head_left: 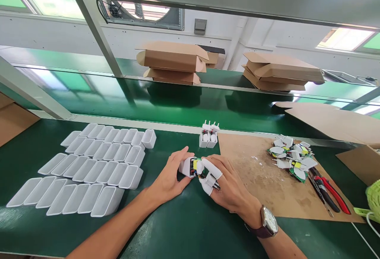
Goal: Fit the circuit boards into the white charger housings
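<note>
My left hand [172, 174] grips a white plastic charger housing [185, 167] low over the green bench. With white covers on its fingertips, my right hand [227, 181] holds a circuit board [197, 166] with a yellow part and a white plug end with metal prongs. The board sits at the mouth of the housing; how far in it reaches I cannot tell. Behind the hands, two white housings [208, 139] stand upright with boards and plug ends showing at their tops. Rows of open white housings [97, 170] lie to the left.
On a brown cardboard sheet [249, 187] at the right lie a pile of circuit boards with white plugs [292, 156], tweezers [320, 191] and red-handled pliers [334, 193]. Cardboard boxes [173, 61] rest on the raised shelf behind. Green string [374, 199] sits at the right edge.
</note>
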Action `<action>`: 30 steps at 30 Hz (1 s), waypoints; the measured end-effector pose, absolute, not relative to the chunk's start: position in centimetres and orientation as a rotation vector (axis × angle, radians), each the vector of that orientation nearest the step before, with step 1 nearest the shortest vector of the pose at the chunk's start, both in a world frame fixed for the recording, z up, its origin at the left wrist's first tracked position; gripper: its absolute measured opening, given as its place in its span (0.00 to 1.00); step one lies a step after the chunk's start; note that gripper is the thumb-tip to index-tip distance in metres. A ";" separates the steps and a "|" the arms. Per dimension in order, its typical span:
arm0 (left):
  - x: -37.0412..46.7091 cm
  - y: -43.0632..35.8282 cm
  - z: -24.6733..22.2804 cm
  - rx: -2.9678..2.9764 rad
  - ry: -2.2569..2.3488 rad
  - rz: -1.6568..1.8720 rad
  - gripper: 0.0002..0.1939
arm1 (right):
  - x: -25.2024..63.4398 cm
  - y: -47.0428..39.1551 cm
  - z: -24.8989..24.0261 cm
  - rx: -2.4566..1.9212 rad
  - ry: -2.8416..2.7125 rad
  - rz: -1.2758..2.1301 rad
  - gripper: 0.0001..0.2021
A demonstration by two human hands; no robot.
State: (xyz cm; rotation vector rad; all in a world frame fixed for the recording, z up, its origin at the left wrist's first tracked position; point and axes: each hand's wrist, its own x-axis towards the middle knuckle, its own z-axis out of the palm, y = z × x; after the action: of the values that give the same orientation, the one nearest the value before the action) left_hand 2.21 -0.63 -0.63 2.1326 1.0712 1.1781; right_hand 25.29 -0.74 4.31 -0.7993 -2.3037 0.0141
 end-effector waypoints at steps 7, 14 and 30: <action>2.3 -0.7 -0.4 2.126 1.078 1.182 0.44 | 25.4 -0.8 4.6 -0.830 -2.290 0.086 0.34; 2.3 -0.7 -0.6 2.127 1.095 1.171 0.44 | 25.3 -0.9 4.6 -0.843 -2.279 0.128 0.34; 2.4 -1.5 -0.6 2.088 1.040 1.004 0.48 | 25.5 -0.8 4.2 -0.810 -2.235 0.410 0.33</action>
State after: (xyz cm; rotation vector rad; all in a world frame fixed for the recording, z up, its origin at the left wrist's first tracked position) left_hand 2.38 -1.53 -0.55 2.0880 1.0398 1.0035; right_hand 25.47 -0.80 4.16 -0.8101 -2.2353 0.4100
